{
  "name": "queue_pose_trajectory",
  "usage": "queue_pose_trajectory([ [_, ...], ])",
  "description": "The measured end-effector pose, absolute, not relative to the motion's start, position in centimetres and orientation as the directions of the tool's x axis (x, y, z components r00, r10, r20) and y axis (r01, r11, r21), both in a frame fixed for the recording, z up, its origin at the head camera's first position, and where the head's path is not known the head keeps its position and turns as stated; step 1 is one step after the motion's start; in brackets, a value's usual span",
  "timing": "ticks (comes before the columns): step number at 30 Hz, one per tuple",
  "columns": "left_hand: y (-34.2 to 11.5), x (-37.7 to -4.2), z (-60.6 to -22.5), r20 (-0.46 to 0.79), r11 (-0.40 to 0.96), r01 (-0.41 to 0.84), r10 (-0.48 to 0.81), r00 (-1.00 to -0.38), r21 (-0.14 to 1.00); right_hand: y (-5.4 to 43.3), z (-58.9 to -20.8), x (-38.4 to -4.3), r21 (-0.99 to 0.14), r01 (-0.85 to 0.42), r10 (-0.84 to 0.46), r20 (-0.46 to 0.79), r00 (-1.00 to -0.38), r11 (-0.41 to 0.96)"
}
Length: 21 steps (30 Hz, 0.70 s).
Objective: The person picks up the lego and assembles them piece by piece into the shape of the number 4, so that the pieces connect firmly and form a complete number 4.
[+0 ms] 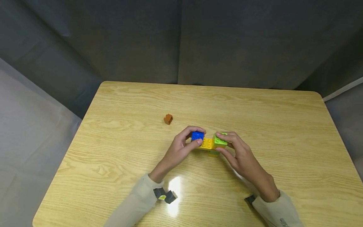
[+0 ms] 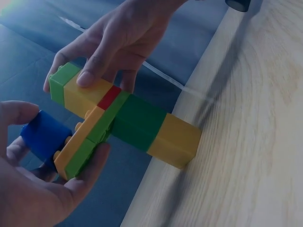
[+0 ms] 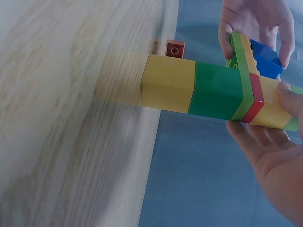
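Observation:
A stack of toy building bricks stands on the table, with a yellow brick [image 2: 176, 142] at its base and a dark green brick [image 3: 215, 90] above. Light green [image 3: 244, 80], yellow and red pieces form a layer that juts out to the left. My left hand [image 1: 181, 148] pinches a blue brick [image 2: 46, 136] over the jutting studs, one finger reaching under the layer. The blue brick looks tilted against those studs. My right hand [image 1: 241, 154] grips the upper yellow brick [image 2: 87, 93] and the light green top brick [image 2: 63, 81].
A brown brick [image 1: 168, 119] lies on its side on the wooden table [image 1: 127, 104], behind and left of the stack. Grey cloth [image 1: 227, 44] hangs beyond the back edge. Dark devices [image 1: 165, 195] sit at the sleeves.

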<state>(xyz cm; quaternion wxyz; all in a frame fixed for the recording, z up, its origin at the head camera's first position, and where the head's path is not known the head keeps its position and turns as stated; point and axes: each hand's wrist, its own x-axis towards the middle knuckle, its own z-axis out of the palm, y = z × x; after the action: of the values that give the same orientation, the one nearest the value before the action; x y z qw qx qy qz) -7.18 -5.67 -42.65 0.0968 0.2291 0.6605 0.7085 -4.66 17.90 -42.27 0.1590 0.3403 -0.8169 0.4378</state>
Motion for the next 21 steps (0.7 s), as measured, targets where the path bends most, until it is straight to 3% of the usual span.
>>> queue_pose_trajectory([
  [10,-5.18,-7.19,-42.24,0.135,-0.042,0.129,0.360,-0.923,0.991,17.90,-42.43,-4.76,-0.604,-0.702,-0.413,0.569,-0.711,0.376],
  [21,-4.73,-6.78,-42.38,0.136,-0.100,0.112,0.282,-0.950,0.989,17.93,-42.50,-4.81,-0.605,-0.704,-0.417,0.569,-0.709,0.370],
])
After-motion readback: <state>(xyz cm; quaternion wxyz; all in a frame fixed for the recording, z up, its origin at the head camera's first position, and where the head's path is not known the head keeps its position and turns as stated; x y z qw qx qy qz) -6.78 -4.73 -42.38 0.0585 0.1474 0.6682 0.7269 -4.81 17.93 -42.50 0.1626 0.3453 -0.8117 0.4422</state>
